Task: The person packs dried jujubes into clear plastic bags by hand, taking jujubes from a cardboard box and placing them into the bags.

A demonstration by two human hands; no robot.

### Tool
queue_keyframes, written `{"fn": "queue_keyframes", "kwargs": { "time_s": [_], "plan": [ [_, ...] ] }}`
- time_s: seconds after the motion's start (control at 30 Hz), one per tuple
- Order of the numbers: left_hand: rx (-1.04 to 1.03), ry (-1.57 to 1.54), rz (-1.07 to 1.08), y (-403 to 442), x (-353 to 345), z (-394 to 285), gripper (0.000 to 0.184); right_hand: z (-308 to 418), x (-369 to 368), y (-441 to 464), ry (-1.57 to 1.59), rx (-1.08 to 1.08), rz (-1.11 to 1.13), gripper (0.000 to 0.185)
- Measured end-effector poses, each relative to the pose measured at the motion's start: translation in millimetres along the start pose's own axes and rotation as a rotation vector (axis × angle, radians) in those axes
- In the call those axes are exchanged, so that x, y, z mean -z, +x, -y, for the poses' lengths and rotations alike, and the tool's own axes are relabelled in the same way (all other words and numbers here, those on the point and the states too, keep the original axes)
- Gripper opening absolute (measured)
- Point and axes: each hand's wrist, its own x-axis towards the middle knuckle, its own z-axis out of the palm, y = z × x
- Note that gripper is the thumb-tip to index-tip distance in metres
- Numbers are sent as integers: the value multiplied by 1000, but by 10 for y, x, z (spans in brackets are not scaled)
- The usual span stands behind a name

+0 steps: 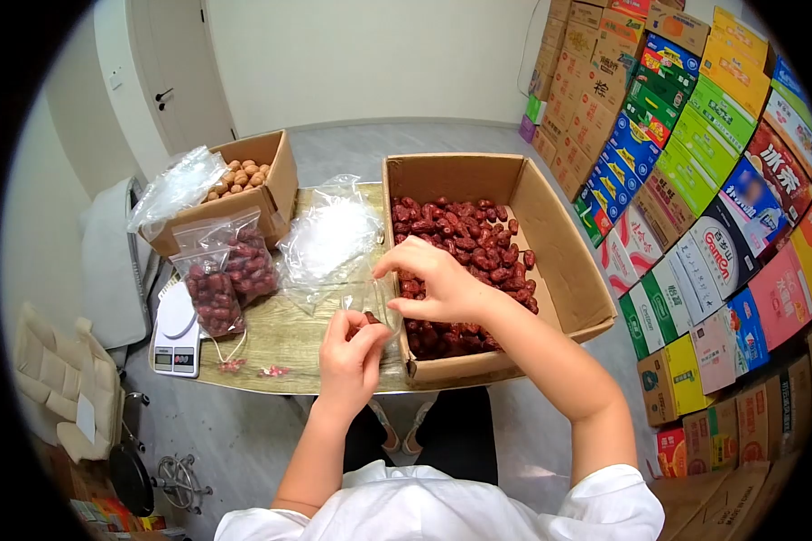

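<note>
My left hand (352,352) is closed at the table's front, pinching what looks like a clear plastic bag (359,298). A bit of dark red, apparently a date (371,317), shows beside its fingertips. My right hand (435,281) hovers over the left wall of a cardboard box (564,261), thumb and fingers curved apart with nothing visible between them. Red dates (460,230) fill much of that box. Behind my hands lies a pile of clear empty bags (329,239). Two filled bags of dates (215,298) stand to the left.
A white kitchen scale (177,334) sits at the table's left edge, beside the filled bags. Behind it is a box of walnuts (284,176) with plastic bags on top. Stacked cartons (686,198) line the right side; a beige chair (68,388) stands left.
</note>
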Motion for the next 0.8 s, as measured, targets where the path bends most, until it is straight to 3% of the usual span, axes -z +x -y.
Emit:
{"fn": "queue_keyframes", "kwargs": {
  "time_s": [0.17,0.23,0.43,0.63,0.67,0.8],
  "plan": [
    [28,-11,4,-13,1,26,21,-102,65,-46,-50,-213,-142,23],
    [30,-17,7,-15,8,28,21,-101,128,-55,-40,-417,-135,20],
    [27,-16,7,5,34,-15,22,-228,164,-152,-188,-541,-98,21],
    [24,-3,14,2,30,-16,21,-273,61,-261,-553,-648,358,22],
    [18,2,14,1,26,-13,21,-210,67,-200,-554,-745,488,26],
    [29,-10,10,-4,4,4,20,-332,-163,-326,-685,-742,653,36]
  ]
}}
